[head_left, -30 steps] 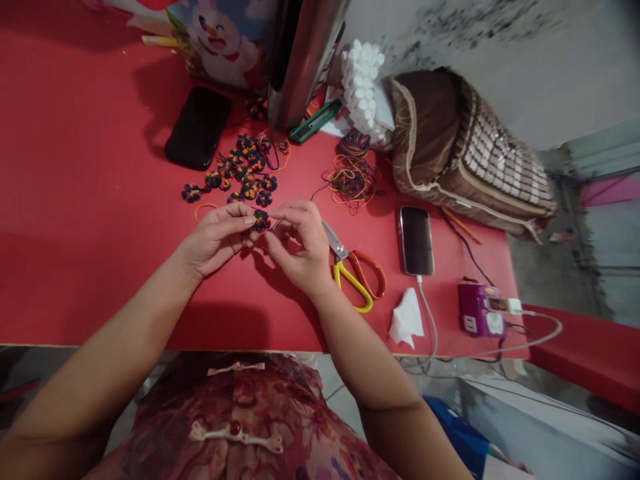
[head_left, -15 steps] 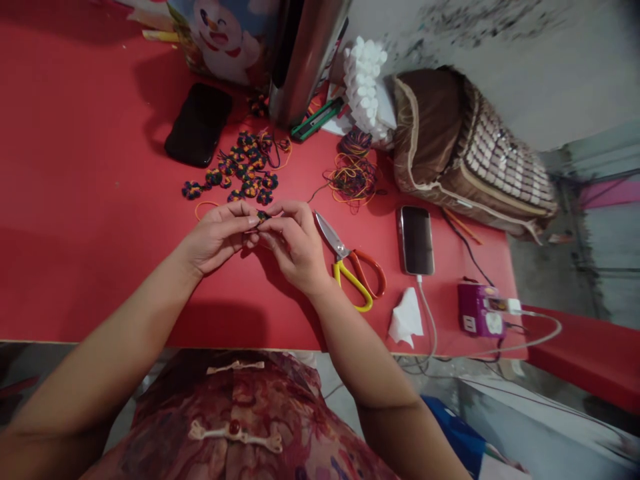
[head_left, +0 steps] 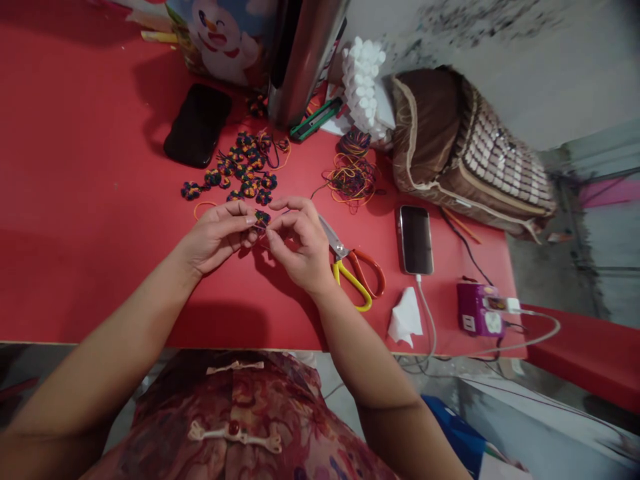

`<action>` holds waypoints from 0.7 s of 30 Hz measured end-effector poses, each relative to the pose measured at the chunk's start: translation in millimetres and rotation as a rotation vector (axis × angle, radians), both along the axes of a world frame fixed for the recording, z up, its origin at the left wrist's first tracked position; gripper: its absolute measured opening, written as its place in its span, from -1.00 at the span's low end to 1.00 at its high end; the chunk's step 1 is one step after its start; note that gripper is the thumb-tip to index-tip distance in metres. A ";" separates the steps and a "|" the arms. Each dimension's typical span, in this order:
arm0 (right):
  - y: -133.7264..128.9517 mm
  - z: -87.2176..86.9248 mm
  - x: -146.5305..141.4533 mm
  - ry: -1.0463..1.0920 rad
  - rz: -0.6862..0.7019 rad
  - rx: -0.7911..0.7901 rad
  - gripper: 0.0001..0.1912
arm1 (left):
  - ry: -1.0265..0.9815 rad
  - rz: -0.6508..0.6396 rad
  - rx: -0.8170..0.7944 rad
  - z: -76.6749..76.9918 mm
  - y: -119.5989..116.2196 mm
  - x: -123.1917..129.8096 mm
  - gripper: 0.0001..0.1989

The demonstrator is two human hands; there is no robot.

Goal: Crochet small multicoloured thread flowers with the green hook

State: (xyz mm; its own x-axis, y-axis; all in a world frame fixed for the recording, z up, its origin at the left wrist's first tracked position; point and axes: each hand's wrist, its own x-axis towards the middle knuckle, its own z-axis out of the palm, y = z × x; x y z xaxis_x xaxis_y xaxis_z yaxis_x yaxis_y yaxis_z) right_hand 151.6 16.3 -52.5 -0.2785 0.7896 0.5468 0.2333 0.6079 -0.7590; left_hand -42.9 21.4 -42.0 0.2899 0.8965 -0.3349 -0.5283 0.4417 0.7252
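Note:
Between the thumb and fingers of my left hand (head_left: 223, 233) is a small dark multicoloured knotted cord piece (head_left: 261, 219). Close on its right, my right hand (head_left: 299, 243) pinches a thin strand that runs from the piece. Similar knotted flowers (head_left: 247, 160) lie in a cluster behind my hands. A tangle of purple and orange cord (head_left: 353, 175) sits farther right. Scissors with one yellow and one red handle (head_left: 350, 267) lie beside my right hand, their blade tips hidden behind it.
On the red table (head_left: 75, 200) are a black phone-like object (head_left: 199, 125), a green cutter (head_left: 316, 120), a charging phone (head_left: 415, 240), a crumpled tissue (head_left: 406, 318) and a purple power adapter (head_left: 479, 309). A metal cylinder (head_left: 305, 60) and a brown cushioned item (head_left: 465, 147) stand at the back.
My right hand has drawn back slightly from the knotted piece, and its fingertips now pinch the strand. More of the piece shows in my left hand.

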 end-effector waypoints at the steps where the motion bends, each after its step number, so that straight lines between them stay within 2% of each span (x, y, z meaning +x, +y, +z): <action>1: -0.6 -0.1 -0.3 0.002 0.009 -0.028 -0.93 | 0.000 0.002 0.003 -0.1 -0.1 -0.1 -0.64; 9: -1.5 0.3 -0.4 -0.019 -0.035 -0.114 -0.88 | -0.003 -0.006 0.032 -1.7 -0.7 0.3 -0.64; 21: -2.0 2.6 -0.3 -0.040 -0.076 -0.075 -0.86 | 0.086 0.012 0.065 1.6 -4.3 4.8 -0.58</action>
State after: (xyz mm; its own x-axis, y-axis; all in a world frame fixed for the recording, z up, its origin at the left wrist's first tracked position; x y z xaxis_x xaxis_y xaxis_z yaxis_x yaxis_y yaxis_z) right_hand 151.3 14.3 -49.9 -0.2370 0.8473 0.4753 0.3073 0.5295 -0.7907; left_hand -38.1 17.1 -40.4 0.2522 0.9203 -0.2990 -0.4677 0.3864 0.7949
